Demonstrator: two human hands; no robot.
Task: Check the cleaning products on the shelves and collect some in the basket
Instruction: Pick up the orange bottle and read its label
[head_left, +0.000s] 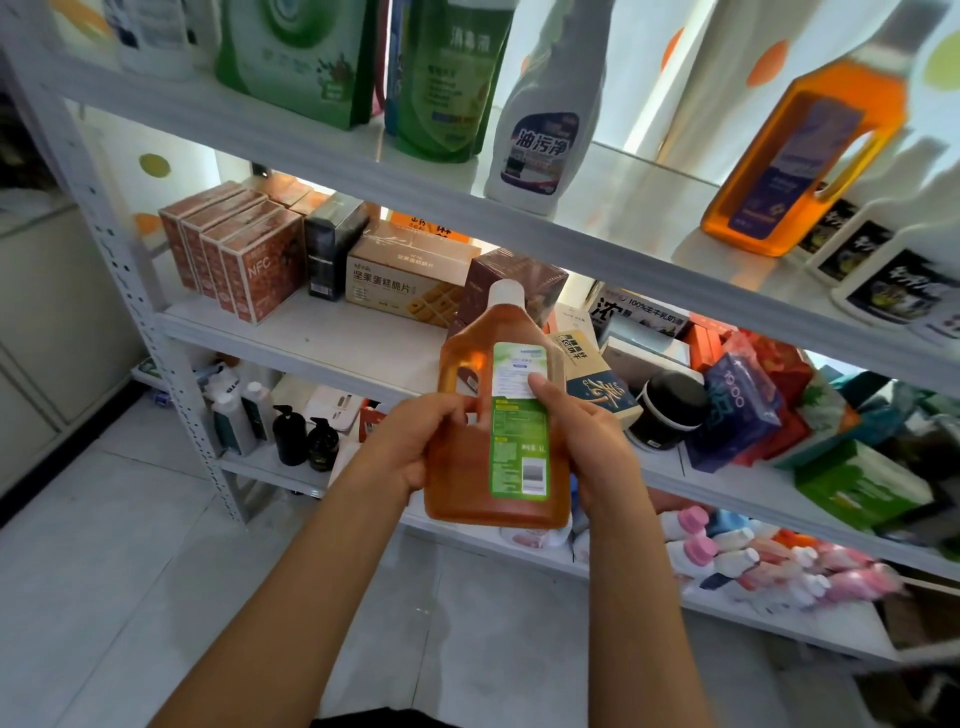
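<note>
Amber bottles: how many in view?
2. One amber bottle is held in both hands (left, right) in front of the shelves; the other stands on the upper shelf at right. More could be hidden behind other goods.

Both hands (498, 441) hold a bottle (498, 431) upright before the shelves (363, 171), one hand on each side.

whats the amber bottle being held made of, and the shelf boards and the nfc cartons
Amber bottle: looks like translucent glossy plastic, since light glows through the liquid, with a white cap and a paper-like green label. Both the left hand and right hand grip it. Shelf boards: smooth white, possibly painted metal or laminate; hard to tell. NFC cartons: printed cardboard, with sharp folded edges.
</note>
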